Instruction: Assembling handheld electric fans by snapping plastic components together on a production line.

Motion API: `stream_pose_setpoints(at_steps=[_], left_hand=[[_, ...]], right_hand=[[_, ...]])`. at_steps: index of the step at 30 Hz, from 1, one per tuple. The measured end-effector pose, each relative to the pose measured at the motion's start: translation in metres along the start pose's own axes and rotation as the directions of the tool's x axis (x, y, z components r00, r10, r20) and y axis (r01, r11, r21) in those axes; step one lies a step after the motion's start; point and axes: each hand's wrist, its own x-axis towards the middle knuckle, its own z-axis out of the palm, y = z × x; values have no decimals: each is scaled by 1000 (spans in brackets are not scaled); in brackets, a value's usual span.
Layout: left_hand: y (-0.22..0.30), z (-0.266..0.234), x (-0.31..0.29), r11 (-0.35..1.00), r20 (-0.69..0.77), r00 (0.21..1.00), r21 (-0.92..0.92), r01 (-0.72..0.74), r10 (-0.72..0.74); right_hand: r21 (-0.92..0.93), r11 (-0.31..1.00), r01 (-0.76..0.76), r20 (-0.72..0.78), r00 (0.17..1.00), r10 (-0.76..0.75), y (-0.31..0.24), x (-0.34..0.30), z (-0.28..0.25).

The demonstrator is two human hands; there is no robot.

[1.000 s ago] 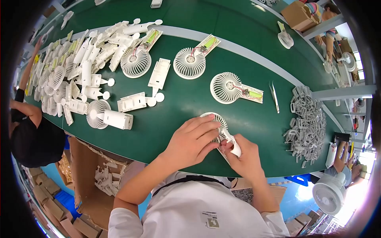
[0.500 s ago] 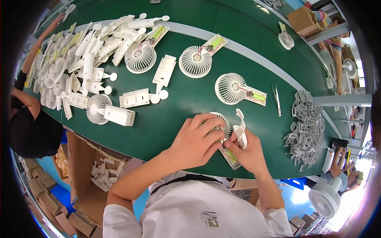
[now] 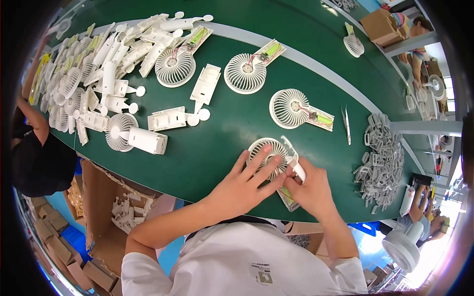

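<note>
A small white fan with a round ribbed cage [image 3: 259, 147] lies at the table's front edge, its handle open with a green battery part showing. My left hand [image 3: 236, 186] rests over the cage, fingers spread. Between thumb and fingers, my right hand [image 3: 314, 191] holds a white plastic handle cover [image 3: 298, 169] above the handle, its narrow arm tilted up. The right fingertips are partly hidden. Just beyond lies another open fan [image 3: 289, 107] with red wires and a green battery. Metal tweezers [image 3: 347, 126] lie to its right.
More open fans [image 3: 245, 73] and loose handle covers [image 3: 206, 85] lie across the green table [image 3: 207, 148], heaped at the left. Grey plastic loops [image 3: 379, 163] form a pile at right. A cardboard box [image 3: 106, 232] stands below the front edge. Another person [image 3: 42, 163] is at far left.
My left fingers have spread out and lifted from their curled grip on the cage. My right hand has tilted the handle cover and lowered it slightly.
</note>
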Motion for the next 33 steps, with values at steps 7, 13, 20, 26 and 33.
stream_pose_setpoints(at_steps=[7,13,20,26,33], left_hand=[[-5,9,-10,995,47,998,83,-47,43],[-3,10,-8,998,48,998,50,-45,43],[-19,1,-4,994,109,989,1,-105,105],[-38,-6,8,978,69,975,-37,-207,209],[-43,-1,6,971,73,971,-95,-220,227]], right_hand=[[319,945,-73,166,986,20,-5,23,-33],[264,963,-46,71,997,28,-14,26,-4],[-167,832,530,81,848,-524,-13,57,-28],[-360,427,829,359,546,-757,-24,86,-49],[-285,796,533,308,838,-451,-25,73,-37]])
